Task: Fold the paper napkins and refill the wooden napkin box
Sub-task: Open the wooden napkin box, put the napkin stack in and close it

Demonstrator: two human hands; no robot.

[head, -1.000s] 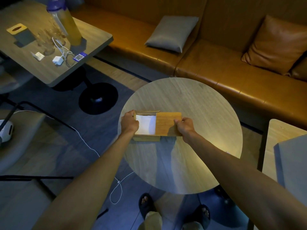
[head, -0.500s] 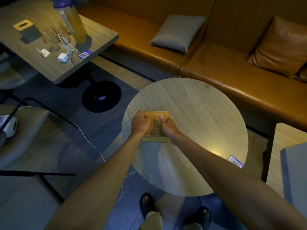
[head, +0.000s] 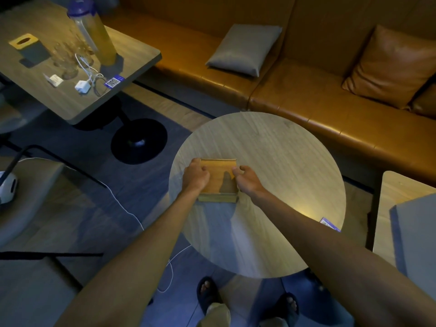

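Refill looks done: wooden napkin box (head: 217,198), lid (head: 218,171) closed, sits at nine o'clock on the round desk (head: 271,149); left grip (head: 195,176) clasps its side, right grip (head: 246,179) seemingly pinches the lid edge. Next, release cleanly.

The shut lid of the wooden napkin box (head: 218,175) hides its inside. The left hand (head: 195,175) covers the box's left edge. The right forearm (head: 306,232) overlaps a blue sticker (head: 329,224), whose print is too small to read. A white object (head: 8,187) is cut off at far left.
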